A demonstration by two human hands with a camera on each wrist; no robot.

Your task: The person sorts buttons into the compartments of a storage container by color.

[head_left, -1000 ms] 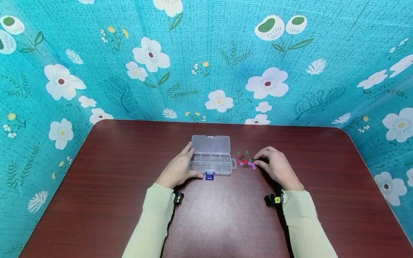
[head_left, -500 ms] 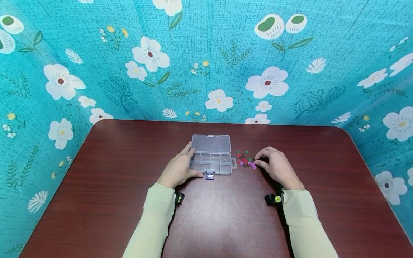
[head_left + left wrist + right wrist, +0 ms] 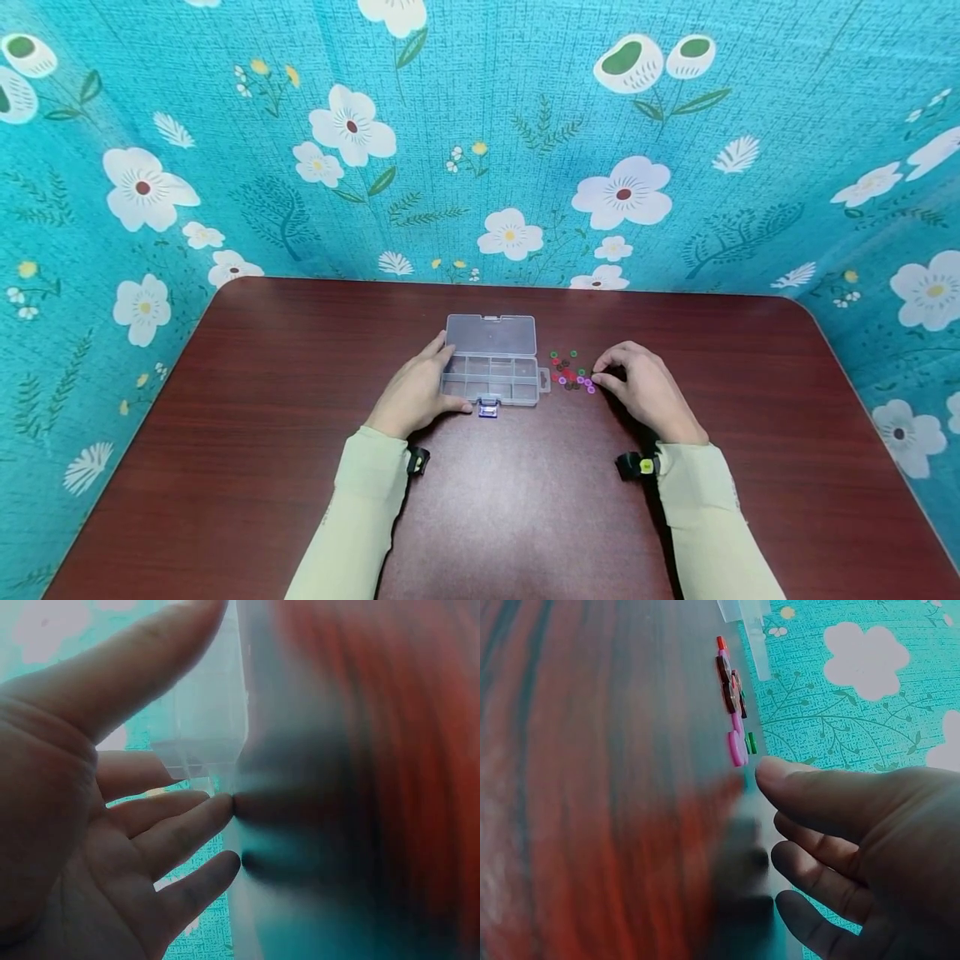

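A clear plastic compartment box [image 3: 525,390] lies on the table with its lid [image 3: 491,335] flipped back and its blue-tinted latch [image 3: 488,410] hanging at the front. No pieces show in its compartments. My left hand [image 3: 408,392] holds the box's left end, thumb at the front corner and fingers along the side. Small ring-like pieces, among them red [image 3: 567,375], purple [image 3: 588,382] and green [image 3: 573,354] ones, are scattered right of the box. At their right edge, the thumb and index fingertips of my right hand [image 3: 647,387] come close together; whether they pinch a piece is unclear.
The dark red-brown wooden table [image 3: 517,500] extends around the box on every side. A turquoise flowered cloth [image 3: 450,167] hangs behind the table's back edge. A clear hanging tab [image 3: 544,380] juts from the box's right end, close to the pieces.
Both hands and the box keep nearly the same places. The front latch looked solid dark blue a second ago and now shows a pale reflection.
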